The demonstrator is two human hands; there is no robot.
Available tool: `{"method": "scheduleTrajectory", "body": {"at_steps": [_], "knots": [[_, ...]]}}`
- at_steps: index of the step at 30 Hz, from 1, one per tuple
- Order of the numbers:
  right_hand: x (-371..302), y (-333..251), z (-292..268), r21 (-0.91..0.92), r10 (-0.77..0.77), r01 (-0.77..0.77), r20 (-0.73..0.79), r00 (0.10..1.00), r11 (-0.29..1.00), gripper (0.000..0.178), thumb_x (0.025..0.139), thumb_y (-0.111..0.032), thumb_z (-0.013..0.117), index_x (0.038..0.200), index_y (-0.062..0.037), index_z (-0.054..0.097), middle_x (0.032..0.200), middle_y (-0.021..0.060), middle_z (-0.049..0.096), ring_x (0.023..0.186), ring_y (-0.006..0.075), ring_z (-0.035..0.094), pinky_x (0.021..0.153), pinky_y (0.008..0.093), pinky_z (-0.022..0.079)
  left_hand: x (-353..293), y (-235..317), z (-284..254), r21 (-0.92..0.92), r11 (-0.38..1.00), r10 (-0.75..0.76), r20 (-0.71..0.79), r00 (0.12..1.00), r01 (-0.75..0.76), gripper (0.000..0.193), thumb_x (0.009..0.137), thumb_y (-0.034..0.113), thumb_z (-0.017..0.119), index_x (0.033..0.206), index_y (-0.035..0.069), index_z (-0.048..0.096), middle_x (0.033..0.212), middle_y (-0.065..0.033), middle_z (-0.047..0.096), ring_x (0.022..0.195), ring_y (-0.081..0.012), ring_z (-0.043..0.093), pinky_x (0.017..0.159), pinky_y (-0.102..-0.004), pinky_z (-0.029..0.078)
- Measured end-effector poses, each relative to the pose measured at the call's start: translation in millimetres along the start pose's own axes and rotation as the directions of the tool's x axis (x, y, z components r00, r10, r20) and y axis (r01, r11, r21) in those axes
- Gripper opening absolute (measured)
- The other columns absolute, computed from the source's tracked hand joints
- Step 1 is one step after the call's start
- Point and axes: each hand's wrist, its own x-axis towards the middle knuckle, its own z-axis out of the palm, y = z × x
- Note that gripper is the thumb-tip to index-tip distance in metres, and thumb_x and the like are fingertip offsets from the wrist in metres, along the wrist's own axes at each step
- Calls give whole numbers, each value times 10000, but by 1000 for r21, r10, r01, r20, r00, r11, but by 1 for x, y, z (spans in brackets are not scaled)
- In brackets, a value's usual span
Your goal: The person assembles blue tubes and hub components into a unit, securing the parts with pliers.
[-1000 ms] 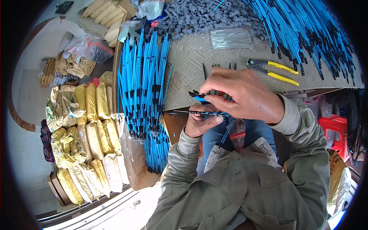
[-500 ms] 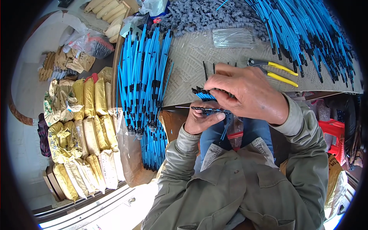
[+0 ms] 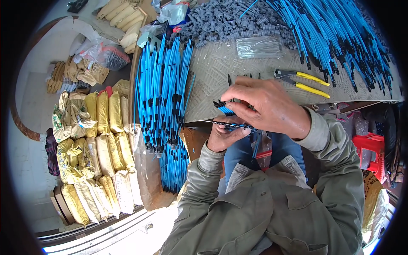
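Note:
Over my lap, at the table's near edge, my left hand (image 3: 222,137) is closed around a row of thin blue tubes with black ends (image 3: 231,125). A thin straight wire sticks out to the left from this row. My right hand (image 3: 272,105) arches over the row from the right, its thumb and fingers pinched at the black-tipped blue tubes; the exact contact is partly hidden behind the fingers. Dark tips of tubes poke up past its knuckles. To the right of that hand lie cutting pliers with yellow handles (image 3: 312,87) on the table.
A bundle of blue tubes (image 3: 163,91) stands at the left, and a large heap of blue tubes (image 3: 335,38) lies far right. Grey plastic fittings (image 3: 231,19) are piled at the back, behind thin wires (image 3: 258,47). Gold bags (image 3: 102,112) lie left; a red stool (image 3: 369,146) stands right.
My right hand has shifted slightly down and left, its fingers lower over the tubes. My left hand keeps its hold. The whole view has shifted a little.

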Motion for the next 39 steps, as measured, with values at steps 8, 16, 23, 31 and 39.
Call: {"method": "scheduleTrajectory", "body": {"at_steps": [8,16,23,31,39], "knots": [[1,-9,-6,-78,-2,2,-10,1000,997,85,788,-104,573,872,-96,565,710,81,544,579,298,558,465,387,382,2,15,13,61,996,-55,-67,996,59,216,716,-14,708,921,-21,642,880,-69,646,869,-125,581,779,-283,461],[-2,-15,-3,-90,38,-38,4,999,995,93,811,-186,544,867,-116,520,777,61,557,642,304,579,481,420,401,-6,12,4,-23,973,-230,-13,973,229,213,745,4,694,951,-13,644,957,-53,629,913,-100,554,805,-262,446],[-1,-15,-5,-116,23,-19,37,999,993,99,810,-176,548,869,-102,520,778,74,563,643,307,577,497,409,416,-6,17,16,-65,987,-151,-56,987,147,221,730,3,694,941,-6,629,921,-36,624,878,-109,558,774,-265,451],[-2,-6,4,14,-55,57,-97,994,998,106,788,-56,564,893,-72,565,718,107,541,612,292,559,509,356,415,3,15,10,39,998,-57,-12,998,58,210,746,-7,679,951,-11,630,917,-36,634,895,-115,566,811,-275,452],[2,-4,-6,45,-36,33,70,997,998,108,755,-62,629,852,-56,581,709,89,536,573,249,540,496,323,399,1,24,9,23,991,-136,73,988,134,192,768,-3,652,958,-32,649,896,-71,659,884,-121,576,824,-270,451]]}}
